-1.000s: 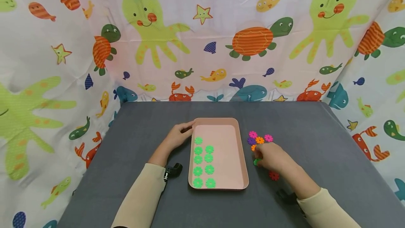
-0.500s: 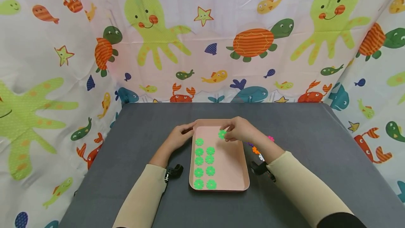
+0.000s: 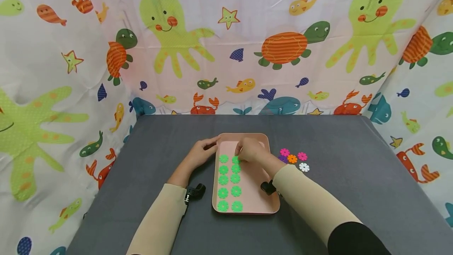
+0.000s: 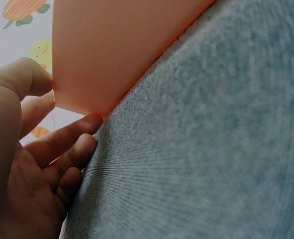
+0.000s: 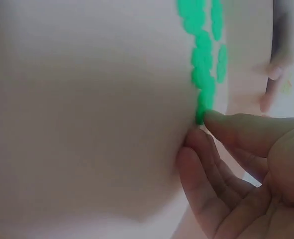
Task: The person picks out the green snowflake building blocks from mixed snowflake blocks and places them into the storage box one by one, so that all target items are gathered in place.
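Observation:
A pink tray (image 3: 253, 192) lies on the grey table with two columns of green notched toy discs (image 3: 223, 193) along its left side. My right hand (image 3: 249, 150) is over the tray and pinches a green toy disc (image 3: 235, 160) at the far end of the second column. In the right wrist view, thumb and fingertips meet at that disc (image 5: 201, 117), low against the tray floor. At the tray's far left corner my left hand (image 3: 201, 154) touches the rim. The left wrist view shows its thumb and fingertips against the tray's outer wall (image 4: 107, 55), the fingers loosely bent.
Right of the tray lies a small group of loose discs: pink (image 3: 302, 156), orange (image 3: 292, 158), purple (image 3: 282, 159) and white (image 3: 304, 167). My right forearm passes close to them. A curtain (image 3: 226, 50) with sea animals hangs behind the table.
My right hand has carried a green disc from the loose group leftward over the tray and down to the second column's far end. The left hand keeps its place on the rim.

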The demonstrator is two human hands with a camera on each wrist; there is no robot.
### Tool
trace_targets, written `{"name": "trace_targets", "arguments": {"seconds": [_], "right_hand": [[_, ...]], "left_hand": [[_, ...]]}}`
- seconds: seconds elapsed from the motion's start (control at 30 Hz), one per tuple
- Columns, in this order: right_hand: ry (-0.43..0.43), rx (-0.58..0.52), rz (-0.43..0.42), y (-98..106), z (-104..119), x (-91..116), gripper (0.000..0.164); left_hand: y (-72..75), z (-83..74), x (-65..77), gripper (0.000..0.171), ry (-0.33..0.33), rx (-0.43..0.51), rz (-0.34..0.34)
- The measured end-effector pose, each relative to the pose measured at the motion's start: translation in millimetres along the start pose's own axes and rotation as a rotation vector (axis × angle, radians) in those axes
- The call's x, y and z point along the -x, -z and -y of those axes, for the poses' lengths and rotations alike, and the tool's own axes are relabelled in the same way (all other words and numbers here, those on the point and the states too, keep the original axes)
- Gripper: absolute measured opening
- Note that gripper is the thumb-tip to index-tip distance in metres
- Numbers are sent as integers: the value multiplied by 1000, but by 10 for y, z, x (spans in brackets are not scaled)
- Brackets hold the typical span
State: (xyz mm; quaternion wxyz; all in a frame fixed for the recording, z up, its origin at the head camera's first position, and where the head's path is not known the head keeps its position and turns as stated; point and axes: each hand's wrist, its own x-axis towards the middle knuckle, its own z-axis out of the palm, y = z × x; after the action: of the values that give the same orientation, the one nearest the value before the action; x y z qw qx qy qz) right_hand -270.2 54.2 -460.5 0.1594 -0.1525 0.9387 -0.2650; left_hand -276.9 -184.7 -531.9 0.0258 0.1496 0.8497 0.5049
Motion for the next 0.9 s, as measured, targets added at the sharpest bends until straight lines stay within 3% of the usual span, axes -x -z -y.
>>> {"name": "trace_targets", "arguments": {"seconds": [0.13, 0.3, 0.4, 0.53, 0.6, 0.67, 0.77, 0.9], "right_hand": [[45, 46, -34, 172, -57, 57, 17], [81, 117, -174, 663, -202, 98, 25], [82, 260, -302, 1012, -305, 56, 29], [54, 483, -459, 1493, -446, -34, 46], [6, 545, -504, 1670, -526, -66, 57], [-56, 577, -506, 1766, -615, -77, 68], [-133, 555, -466, 1796, -727, -96, 80], [-144, 531, -449, 1754, -790, -136, 84]], "left_hand": [[-2, 2, -33, 45, 10, -14, 19], [146, -77, -196, 56, 19, -78, 35], [386, -259, -409, 69, 11, -248, -3], [806, -656, -847, 78, -29, -583, -131], [1001, -849, -1055, 79, -9, -742, -192], [1135, -967, -1191, 80, 60, -895, -198], [1257, -1027, -1279, 82, 168, -1037, -138], [1324, -1019, -1253, 84, 223, -1068, -109]]}}
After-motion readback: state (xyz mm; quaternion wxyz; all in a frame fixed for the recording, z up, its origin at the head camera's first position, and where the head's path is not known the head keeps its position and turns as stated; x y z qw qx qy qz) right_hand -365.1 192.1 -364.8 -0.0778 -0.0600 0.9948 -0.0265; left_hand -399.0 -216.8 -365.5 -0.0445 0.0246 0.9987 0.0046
